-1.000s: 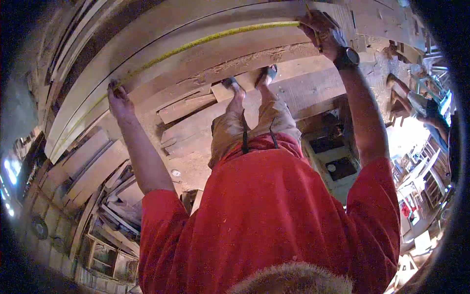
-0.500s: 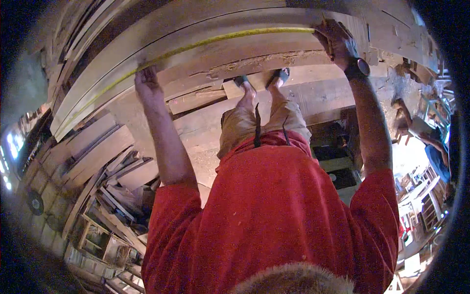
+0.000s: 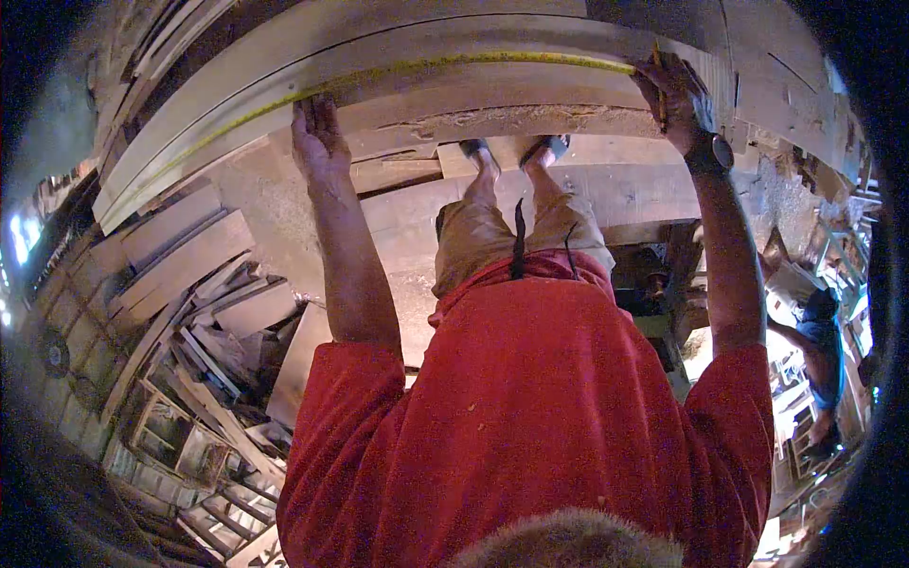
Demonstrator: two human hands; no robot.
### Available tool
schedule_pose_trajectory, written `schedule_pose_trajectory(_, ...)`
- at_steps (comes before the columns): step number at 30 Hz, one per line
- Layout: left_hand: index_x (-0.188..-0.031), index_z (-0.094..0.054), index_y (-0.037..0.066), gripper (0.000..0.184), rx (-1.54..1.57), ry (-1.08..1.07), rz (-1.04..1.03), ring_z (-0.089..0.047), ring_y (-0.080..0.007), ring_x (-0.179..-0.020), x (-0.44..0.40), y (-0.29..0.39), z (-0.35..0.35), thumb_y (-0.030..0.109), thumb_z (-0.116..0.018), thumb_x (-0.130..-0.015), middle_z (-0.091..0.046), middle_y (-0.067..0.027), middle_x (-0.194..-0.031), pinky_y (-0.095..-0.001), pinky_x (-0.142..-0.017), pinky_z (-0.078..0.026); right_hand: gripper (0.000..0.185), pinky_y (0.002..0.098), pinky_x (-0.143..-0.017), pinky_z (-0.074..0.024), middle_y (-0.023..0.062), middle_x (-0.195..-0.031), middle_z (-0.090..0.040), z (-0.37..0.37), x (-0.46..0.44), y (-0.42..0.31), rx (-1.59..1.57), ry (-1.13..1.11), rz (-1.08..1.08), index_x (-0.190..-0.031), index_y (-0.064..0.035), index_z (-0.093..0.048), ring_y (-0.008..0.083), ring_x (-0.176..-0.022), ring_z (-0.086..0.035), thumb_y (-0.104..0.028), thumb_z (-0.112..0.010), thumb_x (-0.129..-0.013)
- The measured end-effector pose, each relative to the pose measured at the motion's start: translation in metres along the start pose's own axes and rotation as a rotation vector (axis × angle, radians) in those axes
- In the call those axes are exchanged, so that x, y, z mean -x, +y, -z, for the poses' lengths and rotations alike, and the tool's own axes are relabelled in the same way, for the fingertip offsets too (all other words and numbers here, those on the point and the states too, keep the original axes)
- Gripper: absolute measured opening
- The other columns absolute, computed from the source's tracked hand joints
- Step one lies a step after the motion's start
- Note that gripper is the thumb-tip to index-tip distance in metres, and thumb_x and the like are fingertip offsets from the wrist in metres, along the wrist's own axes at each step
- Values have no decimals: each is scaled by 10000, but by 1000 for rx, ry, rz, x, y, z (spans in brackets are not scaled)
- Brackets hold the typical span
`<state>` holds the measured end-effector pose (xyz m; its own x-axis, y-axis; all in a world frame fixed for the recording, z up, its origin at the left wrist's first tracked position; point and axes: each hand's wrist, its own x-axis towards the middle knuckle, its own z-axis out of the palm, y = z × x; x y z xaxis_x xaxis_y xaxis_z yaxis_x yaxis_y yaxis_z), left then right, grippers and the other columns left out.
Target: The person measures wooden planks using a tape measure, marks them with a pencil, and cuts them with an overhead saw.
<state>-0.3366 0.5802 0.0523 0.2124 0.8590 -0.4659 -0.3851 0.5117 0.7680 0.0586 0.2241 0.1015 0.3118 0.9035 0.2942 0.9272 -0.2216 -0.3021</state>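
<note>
A yellow tape measure (image 3: pixel 426 64) lies stretched along a long pale board (image 3: pixel 530 83). At the left, my left hand (image 3: pixel 320 137) is at the board's near edge, its palm visible and fingers extended just below the tape. My right hand (image 3: pixel 677 99) is closed round a pencil (image 3: pixel 660 90) at the right part of the board, with the tape's right end at its fingers. Whether those fingers also pinch the tape is unclear. A dark watch is on the right wrist.
Sawdust lies along the board's near edge. Planks (image 3: pixel 189 260) and wood offcuts (image 3: pixel 256 308) are piled at the left. My feet stand on the near side of the board. Another person (image 3: pixel 814 331) is at the far right, among wooden pieces.
My left hand has moved right along the tape, and its fingers have opened out. My right hand and the board appear further right and slightly lower in view.
</note>
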Motion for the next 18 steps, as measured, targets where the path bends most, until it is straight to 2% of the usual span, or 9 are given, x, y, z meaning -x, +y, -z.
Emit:
schedule_pose_trajectory(3,-1203,-569,23,304,25,4,-7,-616,-204,-1045,0,-1,-1,208,-529,-965,-628,-98,-1189,-314,-852,-552,191,417,-695,-520,84,-887,-649,-1,0,0,-17,11,-32,-972,-166,-672,301,-797,-627,-210,-728,-794)
schedule_pose_trajectory(5,-1204,-567,20,307,31,23,-10,-616,-209,-1045,0,0,-2,206,-530,-963,-628,-101,-1188,-319,-857,-552,184,415,-697,-522,88,-907,-653,-4,-1,0,-61,69,24,-969,-161,-670,301,-807,-629,-201,-724,-798)
schedule_pose_trajectory(8,-1202,-568,29,303,13,9,-18,-617,-215,-1047,3,4,-7,208,-530,-961,-633,-103,-1181,-328,-876,-545,175,420,-700,-522,88,-900,-646,1,-2,-1,8,-2,-2,-965,-155,-667,309,-800,-622,-203,-716,-803)
schedule_pose_trajectory(12,-1160,-583,42,266,57,17,49,-627,-218,-1033,-1,9,-3,212,-525,-964,-645,-105,-1151,-332,-862,-549,161,425,-693,-518,96,-882,-631,1,-3,0,-22,51,46,-953,-141,-663,318,-792,-610,-209,-704,-812)
schedule_pose_trajectory(14,-1144,-588,49,254,62,-3,76,-635,-221,-1017,-8,14,1,217,-522,-966,-649,-104,-1141,-337,-844,-556,259,393,-688,-493,105,-884,-616,2,-2,0,-13,-71,-15,-1015,-140,-656,302,-789,-598,-58,-731,-782)
schedule_pose_trajectory(18,-1084,-613,53,224,134,-73,161,-658,-249,-921,-35,40,31,218,-512,-970,-673,-107,-1034,-366,-769,-579,225,413,-666,-472,115,-856,-599,6,-3,1,-110,-8,67,-977,-104,-644,305,-754,-575,-46,-724,-775)
